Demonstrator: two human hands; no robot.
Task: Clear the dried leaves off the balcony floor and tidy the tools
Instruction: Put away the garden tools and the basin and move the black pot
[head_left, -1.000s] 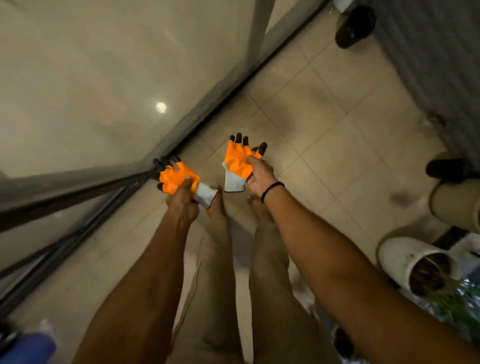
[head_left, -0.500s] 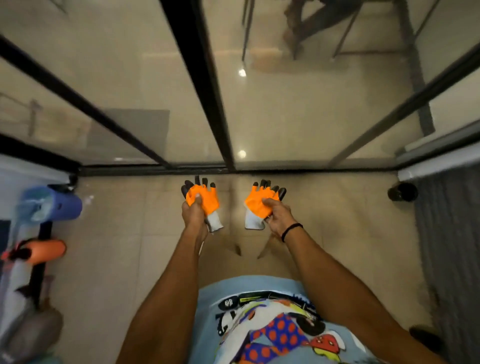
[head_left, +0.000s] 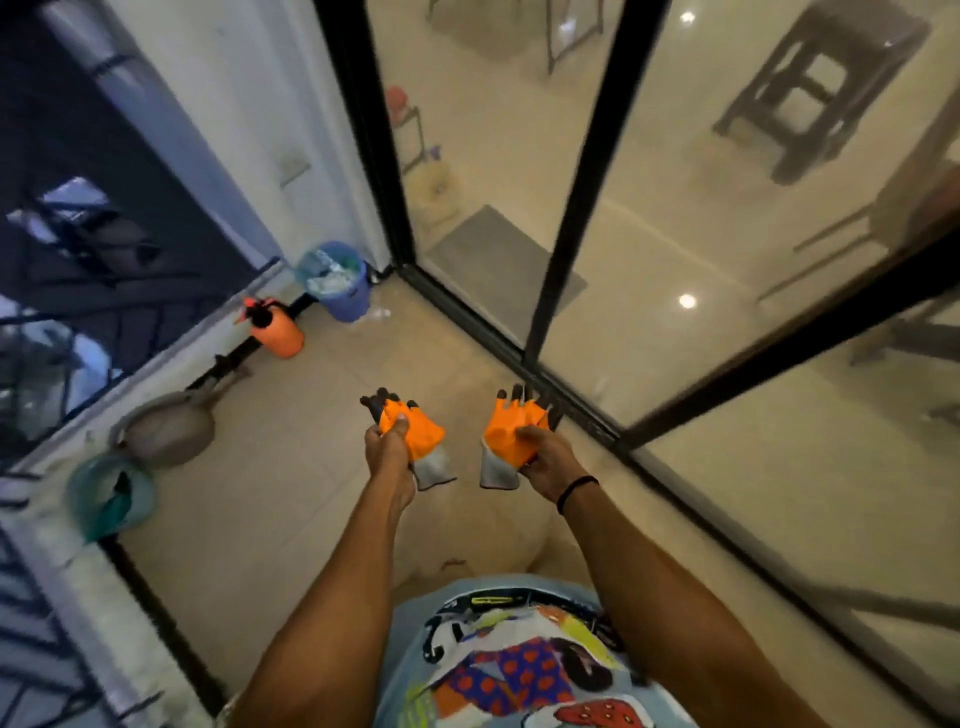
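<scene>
Landmark: glass door, black frame, running along the right side of the balcony floor.

Teal pot: farthest from the door, at the outer ledge. Grey watering can: just beside the pot, also well apart from the door. Orange sprayer: upright, nearer the door. Blue bin: in the corner, just beside the door's far end. It holds pale contents, too blurred to identify.

Left hand: held over the floor, near the door. Fingers are curled round the left glove, thumb on its orange palm. Black fingertips point away from the person; the grey cuff hangs below the hand.

Right hand: closer to the door, above the floor beside its track. The thumb presses the right glove against the fingers underneath, a pinch. Same colours, cuff down. The gloves are apart, not touching. Black band on the right wrist.

Stool: behind the door, indoors.
</scene>
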